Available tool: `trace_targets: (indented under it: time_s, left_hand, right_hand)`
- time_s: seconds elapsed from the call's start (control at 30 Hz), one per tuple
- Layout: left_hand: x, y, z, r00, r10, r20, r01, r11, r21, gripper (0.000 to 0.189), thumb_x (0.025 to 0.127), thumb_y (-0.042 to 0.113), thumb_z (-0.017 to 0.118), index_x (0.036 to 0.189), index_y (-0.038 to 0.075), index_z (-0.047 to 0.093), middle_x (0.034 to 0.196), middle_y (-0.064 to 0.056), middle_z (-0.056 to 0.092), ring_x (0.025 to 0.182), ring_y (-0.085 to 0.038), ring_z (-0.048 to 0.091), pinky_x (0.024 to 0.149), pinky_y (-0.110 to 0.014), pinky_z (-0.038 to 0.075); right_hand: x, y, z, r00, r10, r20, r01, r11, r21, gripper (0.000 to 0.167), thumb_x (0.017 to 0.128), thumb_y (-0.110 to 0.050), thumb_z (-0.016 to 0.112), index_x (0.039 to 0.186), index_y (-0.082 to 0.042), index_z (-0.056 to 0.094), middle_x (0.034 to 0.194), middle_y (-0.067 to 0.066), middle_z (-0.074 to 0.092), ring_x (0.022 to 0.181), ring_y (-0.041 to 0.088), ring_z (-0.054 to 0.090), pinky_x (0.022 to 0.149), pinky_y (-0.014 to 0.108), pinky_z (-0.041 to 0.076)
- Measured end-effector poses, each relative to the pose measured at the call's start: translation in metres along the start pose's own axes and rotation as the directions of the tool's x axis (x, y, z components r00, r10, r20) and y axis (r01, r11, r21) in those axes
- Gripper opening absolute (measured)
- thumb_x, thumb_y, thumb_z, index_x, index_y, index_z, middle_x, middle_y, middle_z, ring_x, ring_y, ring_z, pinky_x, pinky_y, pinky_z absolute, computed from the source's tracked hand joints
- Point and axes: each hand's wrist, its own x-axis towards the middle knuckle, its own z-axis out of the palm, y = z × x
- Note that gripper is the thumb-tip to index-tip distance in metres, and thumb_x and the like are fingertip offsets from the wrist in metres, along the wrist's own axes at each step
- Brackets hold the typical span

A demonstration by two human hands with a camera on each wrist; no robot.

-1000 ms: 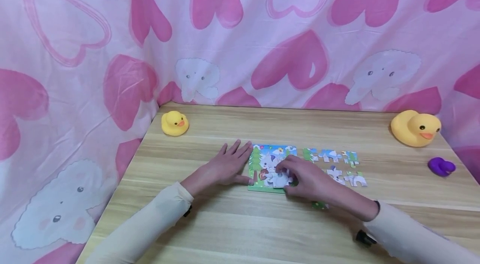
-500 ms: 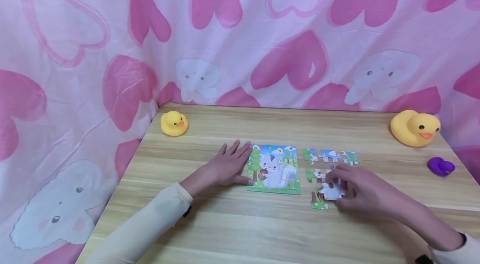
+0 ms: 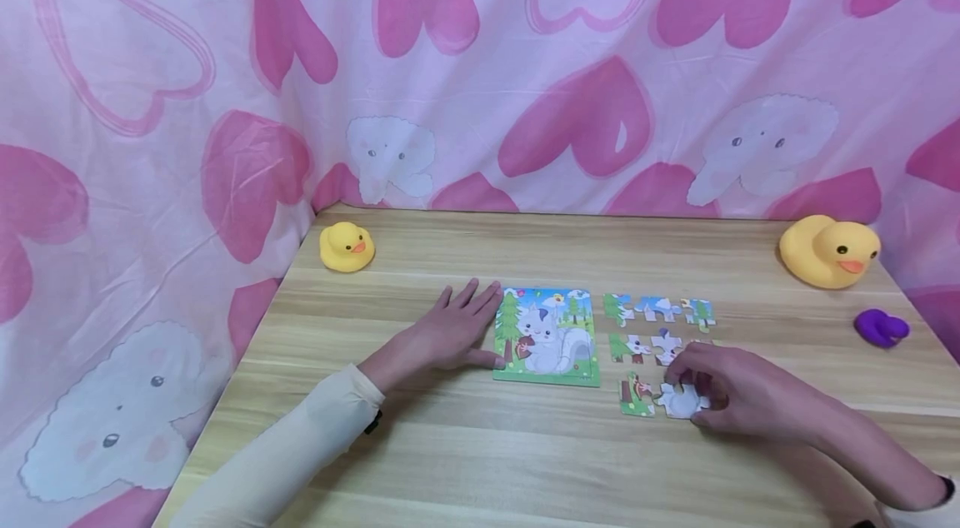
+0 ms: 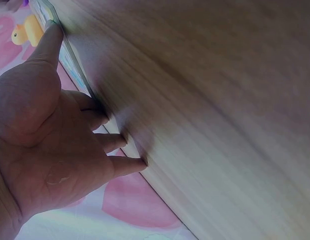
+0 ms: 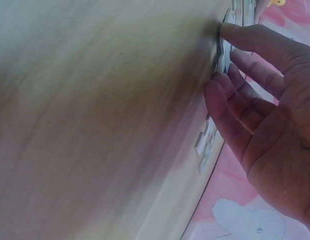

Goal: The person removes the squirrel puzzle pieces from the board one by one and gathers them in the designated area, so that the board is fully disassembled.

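Observation:
In the head view, my left hand point(image 3: 453, 332) lies with straight fingers against the left edge of a square squirrel puzzle board point(image 3: 546, 336), its thumb touching the lower left corner. My right hand point(image 3: 738, 395) pinches a mostly white jigsaw puzzle piece point(image 3: 681, 401) between thumb and fingers, low at the table. Just left of that piece lies a green and brown puzzle piece point(image 3: 636, 395), with a narrow gap between them. The right wrist view shows the fingertips around the pinched piece point(image 5: 224, 55) almost edge-on.
Above the held piece, more puzzle pieces point(image 3: 660, 310) lie in rows on the wooden table point(image 3: 450, 461); my right hand hides part of the middle row. A small yellow duck point(image 3: 347, 247) stands back left. A bigger yellow duck point(image 3: 825, 253) and a purple duck point(image 3: 881, 328) stand at right.
My right hand has carried the white puzzle piece from over the board to the right and down, beside the green and brown piece. My left hand has stayed at the board's edge.

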Motion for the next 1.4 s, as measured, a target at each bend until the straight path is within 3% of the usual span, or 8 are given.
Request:
trace_targets:
  time_s: [0.33,0.47,0.67,0.83,0.97,1.2,1.4]
  left_hand:
    - [-0.002,-0.001,-0.001,1.000,0.004,-0.010,-0.004,1.000,-0.010,0.107,0.096,0.073,0.057,0.171,0.013,0.011,0.181,-0.006,0.007,0.167,-0.039,0.006,0.131,-0.069,0.013]
    - [0.000,-0.001,0.000,1.000,0.013,-0.014,-0.013,1.000,0.001,0.107,0.096,0.074,0.056,0.171,0.013,0.012,0.181,-0.006,0.008,0.167,-0.039,0.006,0.131,-0.069,0.015]
    - [0.001,-0.002,0.002,1.000,0.007,-0.011,-0.007,1.000,-0.002,0.107,0.096,0.075,0.055,0.172,0.014,0.011,0.181,-0.005,0.006,0.167,-0.038,0.005,0.132,-0.068,0.013]
    - [0.001,-0.002,0.002,1.000,0.007,-0.009,-0.007,1.000,0.000,0.108,0.096,0.076,0.055,0.172,0.014,0.010,0.181,-0.005,0.005,0.167,-0.037,0.004,0.132,-0.067,0.012]
    - [0.001,-0.001,0.001,1.000,0.004,-0.004,-0.004,1.000,0.007,0.108,0.096,0.075,0.055,0.172,0.013,0.009,0.181,-0.005,0.005,0.167,-0.037,0.004,0.132,-0.067,0.012]
    - [0.001,-0.001,0.001,1.000,0.002,0.003,-0.002,1.000,0.008,0.109,0.096,0.075,0.055,0.172,0.013,0.008,0.181,-0.004,0.004,0.167,-0.037,0.003,0.132,-0.067,0.010]
    - [0.001,-0.002,0.001,1.000,0.002,0.000,-0.002,1.000,0.007,0.108,0.096,0.075,0.055,0.172,0.013,0.008,0.181,-0.004,0.004,0.167,-0.037,0.003,0.132,-0.067,0.011]
  right_hand:
    - [0.007,-0.012,-0.008,0.995,0.088,0.041,-0.082,0.988,-0.133,0.048,0.076,-0.035,0.095,0.115,-0.037,0.067,0.098,-0.022,0.059,0.087,-0.003,0.052,0.073,0.021,0.051]
    - [0.019,-0.019,-0.008,0.995,0.102,0.011,-0.101,0.993,-0.066,0.047,0.078,-0.040,0.094,0.116,-0.037,0.067,0.101,-0.020,0.062,0.091,0.000,0.055,0.077,0.022,0.053]
    - [0.050,-0.028,0.004,0.999,0.044,-0.012,-0.043,0.996,0.074,0.041,0.085,-0.046,0.088,0.120,-0.033,0.068,0.102,-0.015,0.065,0.090,0.005,0.058,0.073,0.022,0.052]
    - [0.075,-0.035,0.017,0.999,0.043,-0.017,-0.040,0.990,0.139,0.045,0.086,-0.040,0.088,0.125,-0.030,0.068,0.100,-0.011,0.065,0.084,0.009,0.058,0.069,0.021,0.050]
    - [0.089,-0.048,0.025,0.999,0.038,-0.025,-0.035,0.993,0.111,0.043,0.089,-0.029,0.087,0.127,-0.022,0.069,0.098,-0.010,0.065,0.082,0.008,0.057,0.072,0.022,0.051]
    - [0.099,-0.072,0.036,0.996,0.082,-0.047,-0.083,0.996,-0.024,0.054,0.085,-0.022,0.090,0.134,-0.015,0.069,0.115,-0.005,0.068,0.086,0.006,0.058,0.075,0.024,0.053]
    - [0.103,-0.076,0.036,0.984,0.173,-0.040,-0.171,0.985,0.036,0.063,0.083,-0.019,0.092,0.140,-0.012,0.066,0.108,-0.005,0.068,0.085,0.010,0.057,0.073,0.023,0.052]
